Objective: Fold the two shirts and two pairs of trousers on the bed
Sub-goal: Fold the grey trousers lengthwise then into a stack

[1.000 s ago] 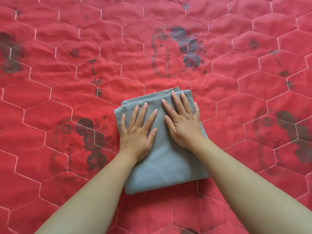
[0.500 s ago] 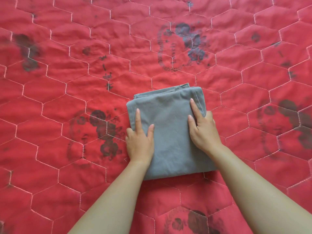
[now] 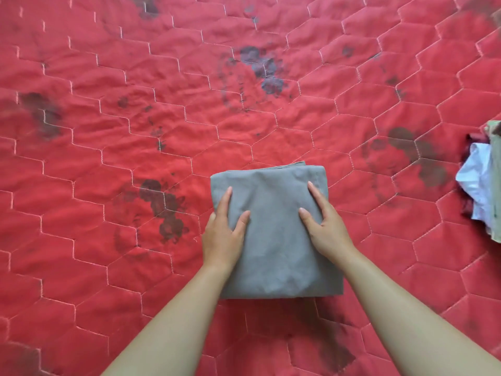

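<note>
Two hands are on the folded grey garment (image 3: 273, 240), which lies as a thick rectangular packet on the red quilted bedcover (image 3: 95, 164), a little below the middle of our view. Our left hand (image 3: 221, 240) clasps its left edge and our right hand (image 3: 329, 232) its right edge. Each has its thumb and forefinger laid on top. The other fingers are out of sight past the side, and we judge them tucked round or under the layers. We cannot tell whether this piece is a shirt or a pair of trousers.

We judge the cloth to be soft, matte and not slippery. It is light for its bulk, but several layers deep, so it would sag or slide open if lifted by one corner. The two long sides, taken low with fingers beneath the stack, look like the best hold. The far edge shows loose layer ends that could splay.

Near the right border of the view, well apart from the packet, sits a heap of unfolded clothes (image 3: 478, 183) in white, dark red and pale green. Nothing lies between it and the packet except bedcover, whose wrinkles and stitched hexagons might drag at cloth slid across it.
</note>
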The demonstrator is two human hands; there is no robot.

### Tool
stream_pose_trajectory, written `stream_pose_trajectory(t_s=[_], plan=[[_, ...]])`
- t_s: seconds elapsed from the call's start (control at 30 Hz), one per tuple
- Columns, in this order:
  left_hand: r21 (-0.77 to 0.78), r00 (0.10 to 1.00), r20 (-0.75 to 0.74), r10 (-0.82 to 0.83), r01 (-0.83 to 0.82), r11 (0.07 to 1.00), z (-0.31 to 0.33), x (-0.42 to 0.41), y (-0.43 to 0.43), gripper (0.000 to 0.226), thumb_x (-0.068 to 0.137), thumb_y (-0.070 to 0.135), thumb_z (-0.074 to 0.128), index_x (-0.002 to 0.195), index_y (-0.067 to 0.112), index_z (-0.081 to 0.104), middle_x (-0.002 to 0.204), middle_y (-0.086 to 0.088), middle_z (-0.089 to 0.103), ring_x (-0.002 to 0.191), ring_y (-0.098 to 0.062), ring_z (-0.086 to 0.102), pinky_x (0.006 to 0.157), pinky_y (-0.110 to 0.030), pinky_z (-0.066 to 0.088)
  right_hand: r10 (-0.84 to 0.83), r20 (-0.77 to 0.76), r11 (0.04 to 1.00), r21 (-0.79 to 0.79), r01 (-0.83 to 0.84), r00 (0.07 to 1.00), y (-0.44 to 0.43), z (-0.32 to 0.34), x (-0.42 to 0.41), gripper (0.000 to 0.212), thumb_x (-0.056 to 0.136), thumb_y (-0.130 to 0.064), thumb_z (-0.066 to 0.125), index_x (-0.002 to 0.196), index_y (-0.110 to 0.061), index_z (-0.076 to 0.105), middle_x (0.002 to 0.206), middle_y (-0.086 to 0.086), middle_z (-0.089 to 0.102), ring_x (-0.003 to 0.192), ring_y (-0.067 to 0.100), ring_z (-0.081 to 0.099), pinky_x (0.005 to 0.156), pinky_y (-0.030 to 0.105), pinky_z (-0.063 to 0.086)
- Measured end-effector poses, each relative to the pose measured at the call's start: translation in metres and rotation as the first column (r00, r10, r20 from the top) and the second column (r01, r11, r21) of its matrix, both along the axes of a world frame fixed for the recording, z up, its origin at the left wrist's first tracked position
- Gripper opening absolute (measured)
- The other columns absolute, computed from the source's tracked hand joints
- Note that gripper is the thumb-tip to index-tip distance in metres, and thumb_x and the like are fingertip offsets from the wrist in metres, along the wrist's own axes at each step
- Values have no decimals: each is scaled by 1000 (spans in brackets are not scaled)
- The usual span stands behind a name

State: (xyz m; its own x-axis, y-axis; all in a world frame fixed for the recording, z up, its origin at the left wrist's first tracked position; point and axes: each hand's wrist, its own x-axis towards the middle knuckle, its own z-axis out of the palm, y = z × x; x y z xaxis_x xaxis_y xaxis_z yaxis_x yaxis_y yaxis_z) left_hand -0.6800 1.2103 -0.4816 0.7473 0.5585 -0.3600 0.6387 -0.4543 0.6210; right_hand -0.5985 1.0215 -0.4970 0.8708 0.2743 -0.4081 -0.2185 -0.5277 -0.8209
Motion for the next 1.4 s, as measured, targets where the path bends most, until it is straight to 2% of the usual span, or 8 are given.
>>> stream_pose_trajectory(t_s=[0.27,0.6,0.77,0.87,0.97,1.1,1.2,1.4], plan=[[-21,971,168,-172,178,984,90,59,-105,59,86,46,58,138,47,30,131,-1,53,119,-19,50,88,-22,33,-201,100,980,16,201,974,-116,88,26,54,91,-32,56,139,-44,33,132,-33,34,119,-8,35,101,14,24],[-126,944,307,-120,166,978,151,171,-367,58,86,44,59,137,46,32,130,1,53,115,-15,51,89,-19,33,-198,251,973,-65,220,948,-377,165,141,54,90,-34,56,138,-48,33,137,-14,43,128,4,38,107,22,25],[-168,956,287,-51,103,980,133,222,-476,57,87,41,59,138,43,33,132,-1,51,118,-17,50,93,-22,35,-114,278,969,-179,168,954,-478,157,205,54,92,-31,53,140,-44,32,143,-3,43,133,26,37,112,40,28],[-128,962,270,-40,77,989,112,244,-502,57,87,43,57,138,44,32,135,-4,49,125,-20,46,106,-37,36,-75,256,971,-201,129,964,-503,132,231,55,92,-34,51,141,-46,28,133,4,49,126,25,42,105,27,29],[-56,974,222,-45,59,997,73,258,-508,55,88,46,53,138,46,29,137,-3,47,124,-19,46,100,-34,39,-14,220,956,-284,78,975,-510,90,245,56,92,-41,49,140,-52,22,110,10,47,113,29,49,90,27,34],[56,991,61,-120,117,992,10,255,-515,57,88,55,43,139,53,16,150,9,28,124,-20,46,86,-38,44,71,164,910,-414,3,984,-515,28,248,58,92,-48,42,139,-56,10,112,8,39,99,40,55,81,42,44],[116,993,25,-111,108,987,-9,256,-514,58,86,58,40,137,56,12,152,8,25,124,-23,47,83,-43,46,98,252,908,-419,17,963,-512,8,248,60,91,-49,41,140,-56,7,105,8,37,88,40,55,70,40,42],[62,977,182,-112,102,993,12,257,-507,55,86,52,49,133,56,21,143,5,38,123,-16,46,80,-27,37,-18,351,944,-303,132,936,-512,25,244,58,88,-51,42,136,-62,11,100,-1,35,85,32,56,72,39,47]])
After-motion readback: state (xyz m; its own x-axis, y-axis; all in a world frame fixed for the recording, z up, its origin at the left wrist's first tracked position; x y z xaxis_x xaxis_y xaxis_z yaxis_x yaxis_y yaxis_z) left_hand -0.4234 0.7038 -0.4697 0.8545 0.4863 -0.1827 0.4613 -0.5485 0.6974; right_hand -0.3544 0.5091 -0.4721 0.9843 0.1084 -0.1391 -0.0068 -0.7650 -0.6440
